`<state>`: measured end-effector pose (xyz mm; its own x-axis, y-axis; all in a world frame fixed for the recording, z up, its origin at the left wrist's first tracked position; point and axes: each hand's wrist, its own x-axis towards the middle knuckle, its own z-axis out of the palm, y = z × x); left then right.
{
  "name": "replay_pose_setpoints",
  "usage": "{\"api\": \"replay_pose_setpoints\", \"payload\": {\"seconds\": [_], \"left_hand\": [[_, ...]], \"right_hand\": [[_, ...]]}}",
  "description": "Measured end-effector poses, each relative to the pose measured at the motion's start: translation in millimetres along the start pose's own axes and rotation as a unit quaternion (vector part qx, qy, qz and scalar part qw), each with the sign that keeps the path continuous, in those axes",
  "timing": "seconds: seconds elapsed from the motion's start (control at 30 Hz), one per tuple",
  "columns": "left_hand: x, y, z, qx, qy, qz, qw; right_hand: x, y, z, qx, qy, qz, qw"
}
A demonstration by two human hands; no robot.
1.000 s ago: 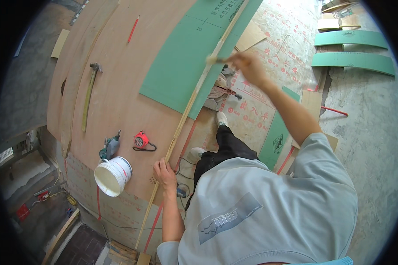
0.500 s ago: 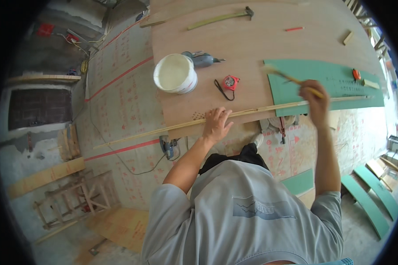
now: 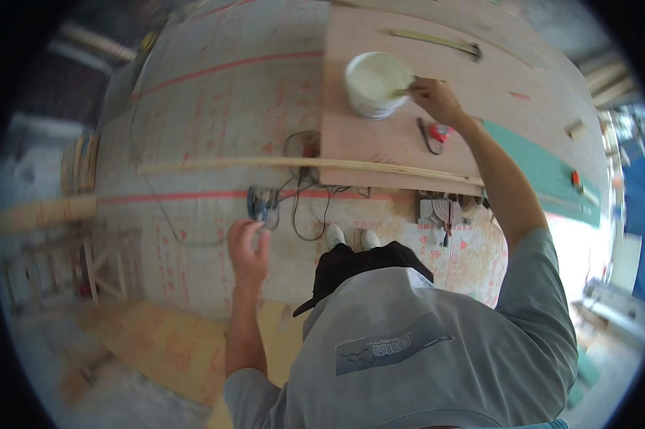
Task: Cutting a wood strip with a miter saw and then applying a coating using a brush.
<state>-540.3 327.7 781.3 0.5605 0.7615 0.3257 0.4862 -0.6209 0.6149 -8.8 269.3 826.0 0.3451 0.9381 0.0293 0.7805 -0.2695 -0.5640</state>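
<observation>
My right hand (image 3: 437,100) is closed on a brush (image 3: 401,93), its head at the right rim of a white bucket (image 3: 378,107) with pale contents. My left hand (image 3: 247,250) hangs off the strip at the left, holding nothing that I can see; its fingers look bent, with the thumb apart, and a little blurred. Just beyond it, lower down, is a blue power tool (image 3: 262,202). Long thin wooden strips (image 3: 365,165) lie along the near edge of the wooden board (image 3: 365,136) and jut out past its left end. A red tape measure (image 3: 441,133) rests beside my right forearm.
A hammer (image 3: 437,41), a red pencil (image 3: 520,96) and a small wood block (image 3: 574,129) lie on the board. A green sheet (image 3: 537,168) at the right carries an orange tape measure (image 3: 575,179). Below the near edge stands a saw-like machine (image 3: 440,211); cables (image 3: 301,222) trail on the floor.
My right hand has swung the brush from over the green sheet leftward to the bucket. My left hand has come off the strips and moved left and nearer. The whole view has shifted.
</observation>
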Motion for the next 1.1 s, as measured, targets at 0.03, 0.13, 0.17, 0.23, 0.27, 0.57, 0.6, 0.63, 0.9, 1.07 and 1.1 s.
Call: {"api": "replay_pose_setpoints", "payload": {"seconds": [0.03, 0.13, 0.17, 0.23, 0.27, 0.57, 0.6, 0.63, 0.9, 1.07, 1.1], "left_hand": [[-15.9, 1.1, -22.7, 0.043, 0.026, -0.062, 0.997], [-83.3, -12.8, -64.5, 0.035, 0.054, -0.213, 0.975], [-109.2, -11.4, -74.7, 0.051, 0.069, -0.246, 0.965], [-159.2, -10.0, -97.3, -0.049, 0.091, -0.407, 0.908], [-188.7, -16.5, -109.2, -0.042, 0.107, -0.425, 0.898], [-197.6, -76.7, -228.5, 0.368, 0.036, -0.243, 0.897], [-196.3, -90.0, -256.1, 0.131, 0.120, -0.282, 0.943], [-193.9, -102.2, -285.8, -0.110, 0.200, -0.295, 0.928], [-127.0, -137.4, -471.5, -0.648, 0.187, 0.108, 0.730], [-46.8, -252.7, -567.8, -0.582, 0.114, 0.275, 0.757], [-27.4, -278.2, -580.4, -0.528, 0.068, 0.321, 0.784]], "right_hand": [[8.1, 8.2, 5.3, -0.027, -0.020, -0.006, 0.999], [6.8, 3.0, -0.6, 0.016, 0.013, 0.041, 0.999], [0.7, 13.2, -13.7, -0.089, 0.019, 0.026, 0.996], [-36.0, -16.1, -31.2, -0.174, 0.222, 0.070, 0.957], [-58.9, -45.6, -24.0, -0.080, 0.302, 0.038, 0.949], [-117.1, -274.8, 258.5, -0.037, -0.338, -0.177, 0.923], [-118.0, -316.5, 283.8, -0.045, -0.421, -0.081, 0.902], [-110.7, -337.1, 312.0, -0.051, -0.421, -0.094, 0.901], [-23.1, -455.0, 511.0, -0.090, -0.516, -0.202, 0.828], [23.4, -556.3, 544.2, -0.011, -0.493, -0.139, 0.858], [37.5, -570.0, 556.2, 0.012, -0.485, -0.135, 0.864]]}}
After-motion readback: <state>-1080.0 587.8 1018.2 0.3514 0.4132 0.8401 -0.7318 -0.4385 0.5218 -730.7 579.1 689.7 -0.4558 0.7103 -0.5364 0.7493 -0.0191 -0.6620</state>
